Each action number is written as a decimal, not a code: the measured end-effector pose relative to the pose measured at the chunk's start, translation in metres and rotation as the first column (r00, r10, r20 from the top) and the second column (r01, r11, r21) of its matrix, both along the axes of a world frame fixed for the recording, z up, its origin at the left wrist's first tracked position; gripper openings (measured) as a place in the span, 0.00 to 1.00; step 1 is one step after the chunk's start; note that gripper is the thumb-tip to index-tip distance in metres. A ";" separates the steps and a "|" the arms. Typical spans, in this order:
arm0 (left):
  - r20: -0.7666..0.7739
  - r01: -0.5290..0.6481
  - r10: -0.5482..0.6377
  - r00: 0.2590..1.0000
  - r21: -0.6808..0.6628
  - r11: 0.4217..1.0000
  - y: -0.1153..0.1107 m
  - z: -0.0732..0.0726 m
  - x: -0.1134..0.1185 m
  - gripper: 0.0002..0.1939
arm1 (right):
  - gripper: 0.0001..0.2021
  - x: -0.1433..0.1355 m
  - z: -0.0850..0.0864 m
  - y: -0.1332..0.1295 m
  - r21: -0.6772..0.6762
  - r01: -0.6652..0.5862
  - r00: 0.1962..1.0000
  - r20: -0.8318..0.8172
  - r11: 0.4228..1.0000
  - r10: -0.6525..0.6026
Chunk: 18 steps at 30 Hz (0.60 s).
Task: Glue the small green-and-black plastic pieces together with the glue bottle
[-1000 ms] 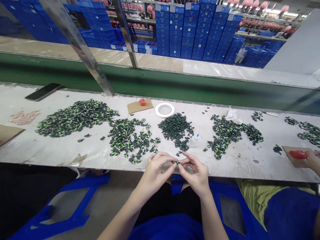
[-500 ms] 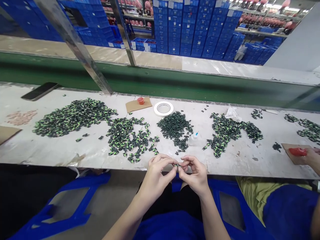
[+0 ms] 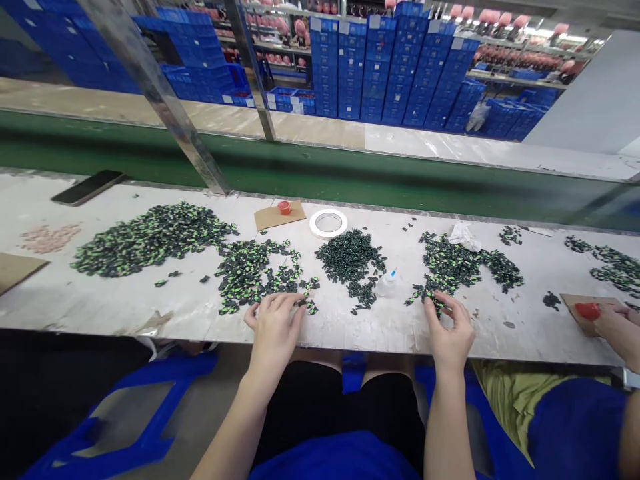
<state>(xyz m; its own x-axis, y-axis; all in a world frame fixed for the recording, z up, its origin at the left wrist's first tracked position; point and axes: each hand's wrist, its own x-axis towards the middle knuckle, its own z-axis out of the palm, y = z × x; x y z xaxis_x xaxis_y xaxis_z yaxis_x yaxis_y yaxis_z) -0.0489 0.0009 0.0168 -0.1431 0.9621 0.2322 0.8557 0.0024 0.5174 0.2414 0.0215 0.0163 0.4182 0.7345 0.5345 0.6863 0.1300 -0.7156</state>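
My left hand (image 3: 277,325) reaches palm-down over the front of a scattered pile of small black-and-green pieces (image 3: 241,273). Its fingers are spread and bent, with the tips at the pile's edge and partly hidden. Farther right, my right hand (image 3: 453,330) is at the near end of another pile of black-and-green pieces (image 3: 450,265). The thumb and forefinger there close around a small black-and-green piece (image 3: 439,308). Between the hands lie a heap of small dark tube-like pieces (image 3: 350,255) and a small clear bottle with a blue tip (image 3: 387,284).
A white tape roll (image 3: 329,224) and a red cup (image 3: 284,208) on cardboard sit behind. At left are a big black-and-green heap (image 3: 150,240), a phone (image 3: 89,187) and pinkish pieces (image 3: 50,238). At far right, another person's hand (image 3: 617,327) holds something red.
My hands were together at the table edge, holding a small piece between them. They have parted: the left moved to the left pile, the right to the right pile.
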 end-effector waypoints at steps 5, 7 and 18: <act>-0.069 0.055 -0.057 0.996 -0.029 0.998 0.011 -0.005 -0.006 0.09 | 0.25 -0.020 -0.009 0.015 -0.054 -0.146 0.963 0.220 0.988 0.154; -0.071 0.093 -0.096 0.993 -0.046 0.995 0.015 -0.005 -0.004 0.09 | 0.26 -0.031 -0.015 0.021 -0.108 -0.194 0.949 0.229 0.975 0.214; 0.079 0.192 -0.192 0.978 0.015 0.981 0.012 0.006 0.011 0.09 | 0.20 -0.045 -0.017 0.019 -0.121 -0.430 0.844 -0.405 0.895 0.351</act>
<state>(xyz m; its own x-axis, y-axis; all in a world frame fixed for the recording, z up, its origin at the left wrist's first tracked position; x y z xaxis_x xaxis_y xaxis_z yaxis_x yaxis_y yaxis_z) -0.0377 0.0133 0.0229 0.0259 0.9718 0.2345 0.7960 -0.1619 0.5832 0.1965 0.0405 -0.0010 0.2084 0.9516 0.2259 0.2945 0.1592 -0.9423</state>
